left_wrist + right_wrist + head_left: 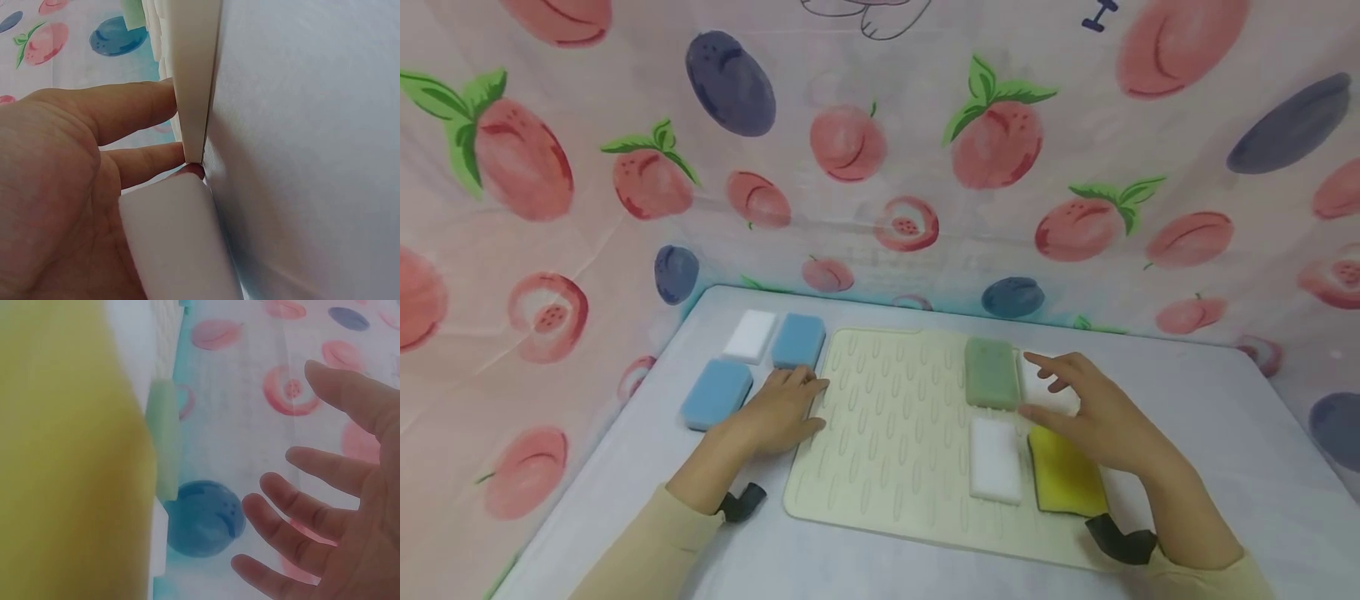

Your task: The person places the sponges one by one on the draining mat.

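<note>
A pale grey table stands inside an enclosure of fruit-printed cloth, peaches and plums all around. On it lies a cream ribbed mat.

Nearest the person, on the mat's right part, a white sponge lies just beside a yellow sponge, the yellow one partly under the right wrist. The right hand hovers above this corner with its fingers spread and relaxed, holding nothing; the right wrist view shows the open fingers well clear of the yellow sponge and the green one. Under the fingertips a second white piece shows, mostly hidden by the hand. Just left of it lies a green sponge, near the mat's far edge.

On the left, the left hand rests flat at the mat's left edge, fingers straight and close together. The left wrist view shows the fingertips touching that edge of the mat.

Beyond the left hand, off the mat, lie three more sponges: a blue sponge nearest, then another blue sponge and a white sponge side by side near the table's far corner.
</note>
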A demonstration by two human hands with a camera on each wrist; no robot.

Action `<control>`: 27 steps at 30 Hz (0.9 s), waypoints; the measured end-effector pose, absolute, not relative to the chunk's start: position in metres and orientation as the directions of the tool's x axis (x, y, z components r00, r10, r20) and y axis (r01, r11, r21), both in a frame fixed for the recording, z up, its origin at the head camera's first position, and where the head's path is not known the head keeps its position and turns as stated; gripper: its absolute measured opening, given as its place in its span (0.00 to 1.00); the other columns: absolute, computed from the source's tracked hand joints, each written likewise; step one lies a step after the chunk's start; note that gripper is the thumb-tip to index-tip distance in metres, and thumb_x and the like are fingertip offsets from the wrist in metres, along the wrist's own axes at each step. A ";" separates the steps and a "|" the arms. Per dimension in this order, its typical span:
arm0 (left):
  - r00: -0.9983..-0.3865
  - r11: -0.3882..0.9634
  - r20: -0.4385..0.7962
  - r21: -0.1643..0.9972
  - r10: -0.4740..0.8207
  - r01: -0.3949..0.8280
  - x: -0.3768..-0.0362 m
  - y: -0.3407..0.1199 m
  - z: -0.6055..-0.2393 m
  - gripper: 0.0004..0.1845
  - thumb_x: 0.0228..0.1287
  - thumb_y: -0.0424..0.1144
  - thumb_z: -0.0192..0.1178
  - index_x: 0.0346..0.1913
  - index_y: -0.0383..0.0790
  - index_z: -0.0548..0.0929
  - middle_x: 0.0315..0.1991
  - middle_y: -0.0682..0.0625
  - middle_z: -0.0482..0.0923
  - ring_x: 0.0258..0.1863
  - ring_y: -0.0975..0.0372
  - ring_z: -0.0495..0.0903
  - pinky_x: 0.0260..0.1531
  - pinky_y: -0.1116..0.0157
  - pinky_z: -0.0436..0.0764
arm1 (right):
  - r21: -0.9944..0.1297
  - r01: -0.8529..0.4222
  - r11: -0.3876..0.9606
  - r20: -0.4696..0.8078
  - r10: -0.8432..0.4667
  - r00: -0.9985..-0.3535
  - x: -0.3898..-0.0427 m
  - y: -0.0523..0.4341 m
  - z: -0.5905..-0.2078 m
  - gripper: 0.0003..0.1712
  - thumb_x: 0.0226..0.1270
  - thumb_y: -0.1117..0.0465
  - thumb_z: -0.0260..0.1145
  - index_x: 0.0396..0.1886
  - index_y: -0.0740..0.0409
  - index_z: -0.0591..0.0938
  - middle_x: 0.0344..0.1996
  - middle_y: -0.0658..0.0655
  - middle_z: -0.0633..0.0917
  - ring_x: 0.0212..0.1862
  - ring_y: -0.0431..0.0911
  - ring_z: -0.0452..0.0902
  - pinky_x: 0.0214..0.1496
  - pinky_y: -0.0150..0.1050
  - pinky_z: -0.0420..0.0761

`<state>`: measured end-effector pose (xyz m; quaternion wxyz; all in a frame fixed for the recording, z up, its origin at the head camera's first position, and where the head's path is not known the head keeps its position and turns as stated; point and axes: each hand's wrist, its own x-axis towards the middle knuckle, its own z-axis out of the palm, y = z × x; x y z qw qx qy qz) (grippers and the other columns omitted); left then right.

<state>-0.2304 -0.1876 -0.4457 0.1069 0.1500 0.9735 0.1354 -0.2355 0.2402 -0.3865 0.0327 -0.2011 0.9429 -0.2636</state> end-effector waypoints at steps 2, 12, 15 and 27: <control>-0.934 0.918 -0.167 0.301 0.317 0.258 -0.229 -0.188 -0.445 0.34 0.73 0.46 0.64 0.77 0.37 0.69 0.67 0.43 0.68 0.67 0.47 0.65 0.70 0.47 0.67 | -0.508 -0.356 0.784 0.047 -0.388 -0.921 -0.236 0.242 -0.385 0.43 0.70 0.40 0.69 0.80 0.45 0.67 0.60 0.57 0.76 0.58 0.54 0.76 0.50 0.50 0.80; -0.929 0.911 -0.156 0.305 0.336 0.278 -0.231 -0.188 -0.446 0.35 0.74 0.47 0.63 0.77 0.37 0.68 0.69 0.42 0.67 0.67 0.47 0.64 0.70 0.47 0.67 | -0.528 -0.315 0.788 0.055 -0.339 -0.939 -0.235 0.259 -0.376 0.41 0.72 0.42 0.69 0.80 0.47 0.67 0.62 0.61 0.74 0.59 0.60 0.75 0.57 0.68 0.79; -0.929 0.912 -0.155 0.299 0.336 0.280 -0.232 -0.187 -0.445 0.35 0.74 0.47 0.63 0.77 0.37 0.68 0.68 0.42 0.67 0.66 0.47 0.65 0.69 0.47 0.68 | -0.519 -0.313 0.795 0.059 -0.332 -0.941 -0.239 0.265 -0.376 0.41 0.72 0.43 0.69 0.80 0.49 0.67 0.62 0.63 0.75 0.59 0.60 0.76 0.59 0.69 0.78; -0.927 0.912 -0.165 0.302 0.336 0.276 -0.231 -0.188 -0.445 0.34 0.74 0.45 0.63 0.77 0.37 0.68 0.67 0.42 0.67 0.65 0.46 0.65 0.68 0.47 0.69 | -0.554 -0.267 0.788 0.032 -0.301 -0.953 -0.253 0.292 -0.388 0.40 0.74 0.48 0.68 0.79 0.54 0.67 0.64 0.66 0.74 0.58 0.63 0.78 0.57 0.65 0.81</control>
